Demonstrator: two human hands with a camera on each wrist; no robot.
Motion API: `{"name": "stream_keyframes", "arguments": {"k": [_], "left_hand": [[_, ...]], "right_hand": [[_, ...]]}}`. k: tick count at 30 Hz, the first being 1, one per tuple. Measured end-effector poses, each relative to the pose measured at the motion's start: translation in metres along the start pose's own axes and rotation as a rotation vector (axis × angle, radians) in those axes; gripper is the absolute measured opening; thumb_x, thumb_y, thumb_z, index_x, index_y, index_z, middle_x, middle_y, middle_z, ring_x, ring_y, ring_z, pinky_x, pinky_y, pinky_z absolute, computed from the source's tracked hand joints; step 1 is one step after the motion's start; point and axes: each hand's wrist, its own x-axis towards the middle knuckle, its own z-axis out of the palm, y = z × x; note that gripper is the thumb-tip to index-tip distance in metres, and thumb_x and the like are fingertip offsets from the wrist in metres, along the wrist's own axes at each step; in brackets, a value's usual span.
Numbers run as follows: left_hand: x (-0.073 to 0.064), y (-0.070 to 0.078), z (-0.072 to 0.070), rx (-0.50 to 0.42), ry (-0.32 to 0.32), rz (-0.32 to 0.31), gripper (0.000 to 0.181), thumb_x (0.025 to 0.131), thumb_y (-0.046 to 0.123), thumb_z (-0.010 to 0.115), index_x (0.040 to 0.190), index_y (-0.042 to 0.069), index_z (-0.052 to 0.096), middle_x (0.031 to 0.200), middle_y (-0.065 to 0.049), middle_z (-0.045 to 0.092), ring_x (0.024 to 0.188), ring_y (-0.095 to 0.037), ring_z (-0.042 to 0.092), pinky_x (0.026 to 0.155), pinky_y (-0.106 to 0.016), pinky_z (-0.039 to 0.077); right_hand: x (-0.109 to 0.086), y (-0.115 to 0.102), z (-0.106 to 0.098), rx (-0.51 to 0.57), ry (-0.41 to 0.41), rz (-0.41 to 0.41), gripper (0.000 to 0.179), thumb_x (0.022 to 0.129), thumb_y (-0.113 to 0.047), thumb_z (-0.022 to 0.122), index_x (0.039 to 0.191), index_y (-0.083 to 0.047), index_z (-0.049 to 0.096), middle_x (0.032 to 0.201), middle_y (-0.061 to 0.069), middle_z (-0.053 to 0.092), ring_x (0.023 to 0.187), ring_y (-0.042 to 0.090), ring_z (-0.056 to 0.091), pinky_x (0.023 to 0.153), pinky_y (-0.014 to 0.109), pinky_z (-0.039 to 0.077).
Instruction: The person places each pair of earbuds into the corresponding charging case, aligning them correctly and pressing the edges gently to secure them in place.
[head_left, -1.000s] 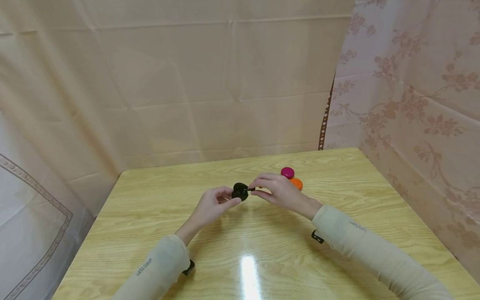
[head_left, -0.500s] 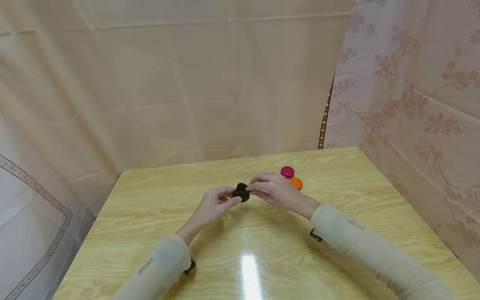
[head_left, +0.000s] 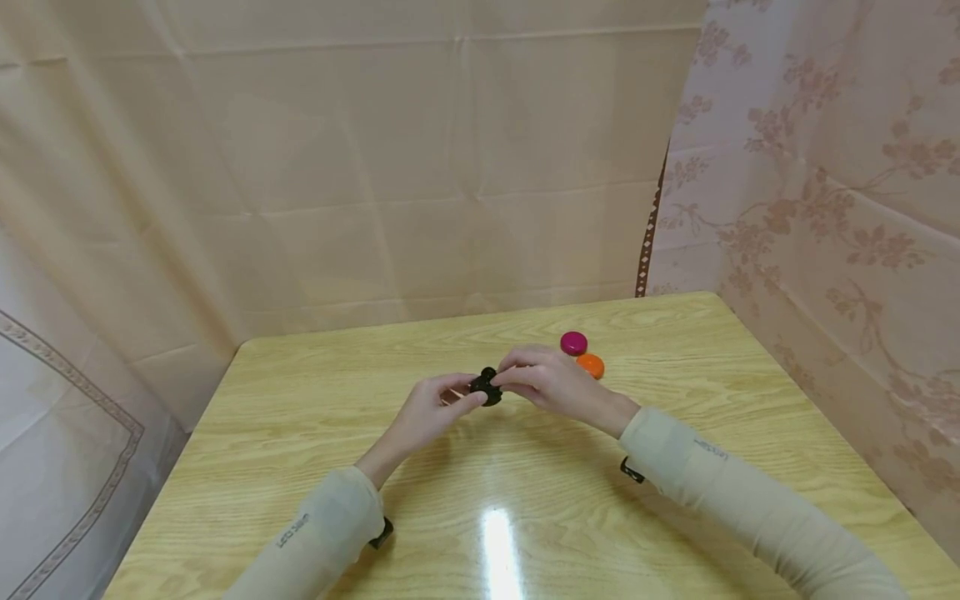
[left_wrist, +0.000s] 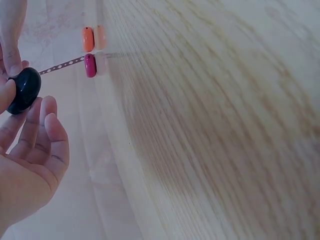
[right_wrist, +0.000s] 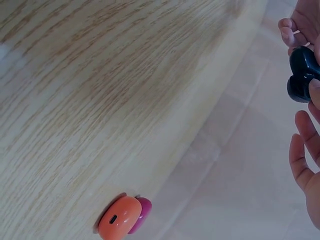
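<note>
A glossy black earbud case (head_left: 490,395) is held above the table by my left hand (head_left: 427,412), its thumb and fingers on the near left side. The lid stands open in the right wrist view, where the black case (right_wrist: 303,62) shows two rounded halves. At the open case, the fingertips of my right hand (head_left: 557,385) pinch a small black earbud, now mostly hidden by the fingers. An orange case (head_left: 591,366) with a port, seen in the right wrist view, lies just beyond the right hand. Next to it is a magenta case (head_left: 573,342).
The wood-grain table (head_left: 300,467) has its far edge in front of a beige curtain (head_left: 337,167). A floral cloth (head_left: 840,208) hangs along the right side. Light reflects off the table near its front.
The right hand has brought the earbud from just right of the case into it. The case has tilted and shifted slightly right and toward me in the left hand.
</note>
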Motion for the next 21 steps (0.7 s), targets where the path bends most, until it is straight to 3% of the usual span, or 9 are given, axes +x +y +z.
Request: {"name": "stream_keyframes", "arguments": {"k": [8, 15, 21], "left_hand": [[-0.0011, -0.0001, -0.0006, -0.010, -0.007, -0.003, 0.031, 0.100, 0.032, 0.068, 0.124, 0.014, 0.072, 0.098, -0.001, 0.072, 0.088, -0.035, 0.069, 0.074, -0.035, 0.056], [-0.0011, 0.0006, -0.0005, -0.018, -0.006, -0.024, 0.029, 0.100, 0.032, 0.068, 0.122, 0.014, 0.072, 0.099, 0.000, 0.071, 0.089, -0.035, 0.069, 0.074, -0.034, 0.056], [-0.0017, 0.0003, -0.0006, -0.019, -0.001, -0.020, 0.027, 0.099, 0.030, 0.069, 0.121, 0.013, 0.072, 0.098, 0.000, 0.071, 0.088, -0.035, 0.070, 0.073, -0.035, 0.057]], "right_hand": [[0.0009, -0.0002, 0.0015, 0.022, -0.001, 0.000, 0.023, 0.083, -0.002, 0.082, 0.106, -0.007, 0.078, 0.102, 0.003, 0.071, 0.093, 0.017, 0.070, 0.085, 0.027, 0.056], [0.0019, -0.0020, 0.0034, 0.017, 0.021, 0.011, 0.032, 0.082, -0.001, 0.083, 0.112, -0.001, 0.073, 0.104, 0.006, 0.071, 0.091, 0.019, 0.072, 0.082, 0.025, 0.056], [0.0040, -0.0032, 0.0035, 0.033, 0.010, 0.012, 0.029, 0.084, 0.002, 0.081, 0.111, -0.001, 0.074, 0.105, 0.007, 0.068, 0.091, 0.017, 0.071, 0.083, 0.023, 0.056]]}}
